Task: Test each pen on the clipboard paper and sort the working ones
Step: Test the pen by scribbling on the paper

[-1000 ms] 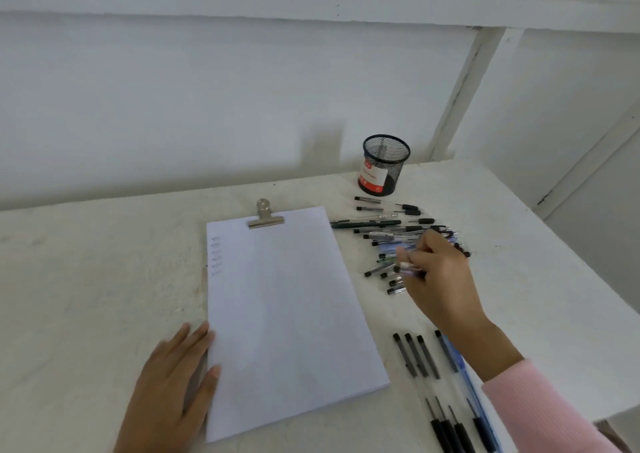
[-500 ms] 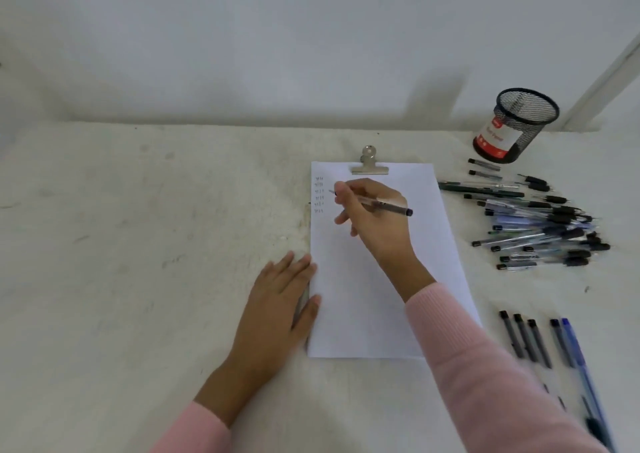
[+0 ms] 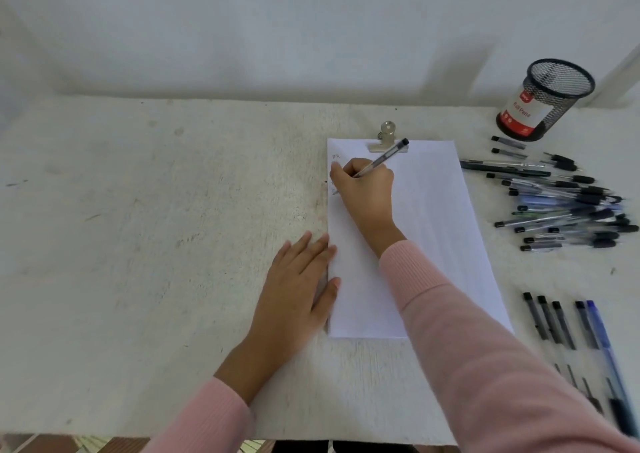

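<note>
Label (image 3: 521,113) on mesh cup (image 3: 568,82) — red, white, unreadable — right hand (image 3: 367,189) grips pen (image 3: 388,155).

Bare table (image 3: 145,245) left — pen pile (image 3: 568,207) right

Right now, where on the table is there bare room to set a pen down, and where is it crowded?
Widest bare patch: the table left of the clipboard paper and the left hand. A smaller gap lies right of the paper, between the pen pile and the laid-out row. Crowded: the pile itself, near the mesh cup.
</note>
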